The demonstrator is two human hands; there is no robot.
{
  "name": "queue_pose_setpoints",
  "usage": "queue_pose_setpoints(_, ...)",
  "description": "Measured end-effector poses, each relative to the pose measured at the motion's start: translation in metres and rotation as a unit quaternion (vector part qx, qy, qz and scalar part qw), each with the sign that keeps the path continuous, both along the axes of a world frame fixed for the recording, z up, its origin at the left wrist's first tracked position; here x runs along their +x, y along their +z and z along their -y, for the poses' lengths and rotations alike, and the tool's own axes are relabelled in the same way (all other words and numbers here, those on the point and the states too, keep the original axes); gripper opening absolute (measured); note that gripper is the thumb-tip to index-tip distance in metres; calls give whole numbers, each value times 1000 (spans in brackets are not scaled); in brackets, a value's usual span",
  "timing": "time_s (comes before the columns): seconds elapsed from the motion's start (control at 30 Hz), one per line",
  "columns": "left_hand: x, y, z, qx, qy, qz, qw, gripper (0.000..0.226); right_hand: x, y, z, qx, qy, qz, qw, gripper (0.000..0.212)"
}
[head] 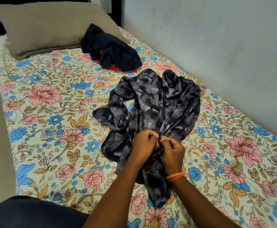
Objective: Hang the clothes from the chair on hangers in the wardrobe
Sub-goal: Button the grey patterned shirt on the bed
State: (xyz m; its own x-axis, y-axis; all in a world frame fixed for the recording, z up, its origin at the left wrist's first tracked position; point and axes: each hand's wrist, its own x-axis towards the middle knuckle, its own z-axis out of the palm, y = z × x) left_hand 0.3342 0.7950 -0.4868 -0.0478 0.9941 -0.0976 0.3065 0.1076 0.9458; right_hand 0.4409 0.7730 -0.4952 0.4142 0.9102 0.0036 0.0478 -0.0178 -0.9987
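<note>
A dark grey tie-dye shirt (152,106) lies crumpled on the floral bed sheet (52,112), collar toward the wall. My left hand (145,143) and my right hand (172,153) meet at the shirt's front placket near me, both pinching the fabric with curled fingers. An orange band circles my right wrist. Farther up the bed lies a pile of dark navy clothes (110,50) with a red garment (116,67) showing under it. No hanger, chair or wardrobe is in view.
A beige pillow (49,28) rests at the head of the bed. A pale wall (216,55) runs along the bed's right side. The floor shows at the left. My dark-clad knee (27,213) is at the bottom left.
</note>
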Motion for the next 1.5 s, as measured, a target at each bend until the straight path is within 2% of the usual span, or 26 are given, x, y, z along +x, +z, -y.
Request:
queue_pose_setpoints(0.1, -3, 2, -1, 2, -7, 13, 1000, 18, 3, 4, -3, -38, 9, -72, 997, 15)
queue_pose_setpoints(0.2, -6, 6, 1, -7, -7, 44, 999, 13, 9, 7, -7, -76, 41, -102, 991, 4)
queue_pose_setpoints(0.43, -1, 14, 1, -40, 22, 42, 998, 20, 7, 5, -11, -76, 56, -90, 991, 3)
queue_pose_setpoints(0.6, 5, 15, 1, -38, 44, 10, 998, 18, 8, 1, -8, -73, 55, -86, 992, 7)
queue_pose_setpoints(0.7, 8, 21, -1, -50, 51, -21, 997, 26, 9, 2, -8, -77, 59, -83, 992, 9)
queue_pose_setpoints(0.77, 10, 21, -3, -70, 68, 0, 995, 29, 10, 2, -8, -80, 62, -74, 992, 9)
queue_pose_setpoints(0.9, 6, 25, -6, -108, 74, 62, 989, 17, 7, 4, -6, -79, 60, -63, 993, 4)
queue_pose_setpoints(1.07, 2, 26, -10, -143, 62, 83, 984, 14, 6, 4, -4, -70, 48, -46, 995, 7)
queue_pose_setpoints(1.2, 6, 27, -10, -144, 89, 102, 980, 13, 5, 5, -3, -60, 44, -52, 996, 7)
queue_pose_setpoints(1.4, 9, 22, -12, -138, 55, 26, 989, 39, 7, 5, -6, -80, 42, -87, 992, 10)
queue_pose_setpoints(1.5, 8, 19, -6, -94, 34, 5, 995, 37, 9, 9, -10, -89, 40, -105, 990, 3)
